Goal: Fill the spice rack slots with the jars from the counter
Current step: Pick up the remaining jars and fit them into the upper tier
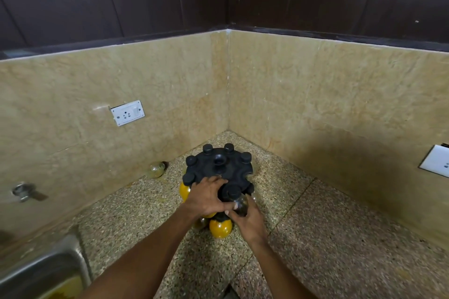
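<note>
A black round spice rack (213, 170) stands in the counter's corner, with several black-lidded jars hanging in its rim slots. My left hand (206, 195) rests on the rack's near edge, fingers pressing on its top. My right hand (247, 216) grips a clear jar with a black lid (237, 198) at the rack's near rim. Yellow-filled jars (220, 227) hang on the lower tier under my hands. One clear jar (156, 169) lies on its side on the counter by the left wall.
A steel sink (43, 272) sits at the lower left. A tap fitting (23, 191) and a white socket (128, 112) are on the left wall, another socket (436, 161) on the right wall. The speckled counter (328, 238) spreads to the right.
</note>
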